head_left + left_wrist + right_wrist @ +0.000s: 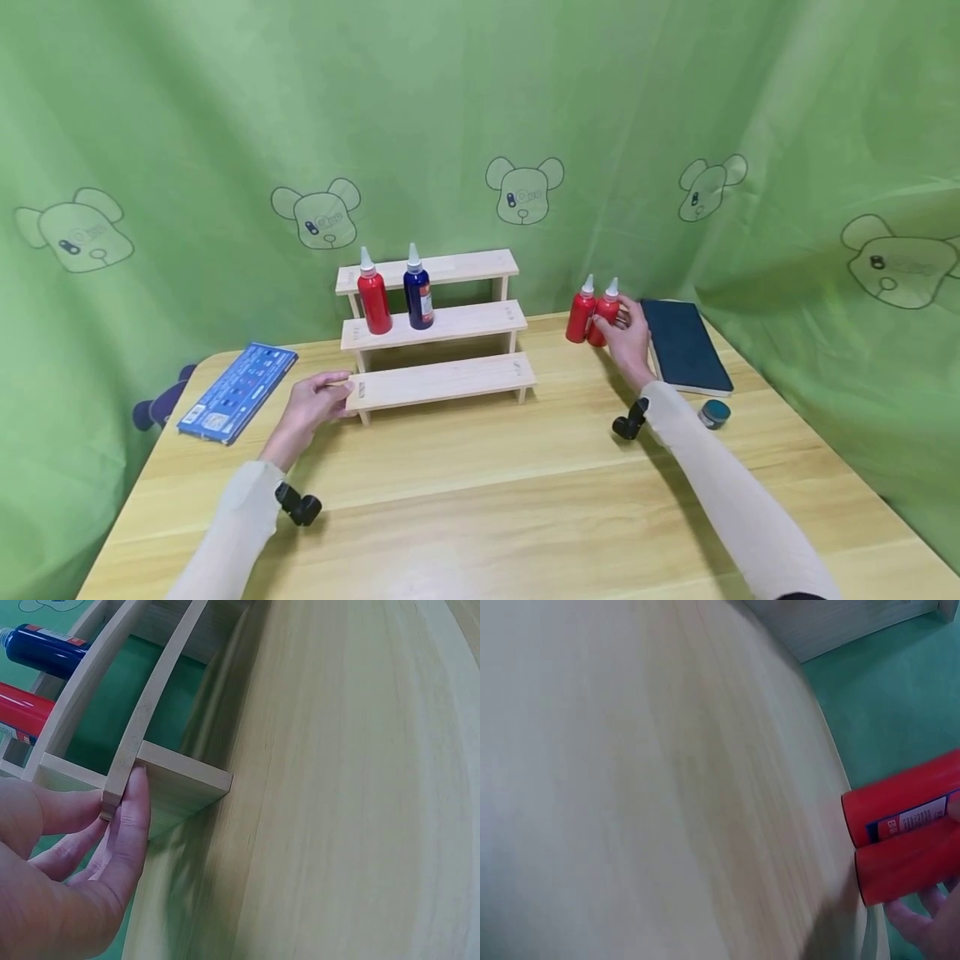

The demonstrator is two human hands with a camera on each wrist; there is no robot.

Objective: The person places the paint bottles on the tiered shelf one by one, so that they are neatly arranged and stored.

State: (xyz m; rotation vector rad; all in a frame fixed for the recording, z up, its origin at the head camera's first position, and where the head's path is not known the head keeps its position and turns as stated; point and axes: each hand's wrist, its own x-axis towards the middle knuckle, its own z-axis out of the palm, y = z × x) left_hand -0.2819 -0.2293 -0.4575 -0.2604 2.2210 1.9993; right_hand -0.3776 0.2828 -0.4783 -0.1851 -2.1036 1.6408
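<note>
My left hand [315,406] pinches the left end of the lowest step of a three-tier wooden display rack [442,382], thumb above and fingers below the board in the left wrist view. On the middle step stand a red squeeze bottle [375,302] and a dark blue squeeze bottle [418,297], both with white pointed caps. To the right of the rack, my right hand [628,337] holds a red squeeze bottle [604,312] between thumb and fingers. Another red bottle [580,315] stands close on its left; their sides nearly meet in the right wrist view.
A dark notebook [686,346] lies right of my right hand, with a small teal-lidded jar [714,413] nearer me. At the left lies a blue flat box [238,393], a purple object [163,402] beyond it. Green curtain [450,125] hangs behind the wooden table [450,508].
</note>
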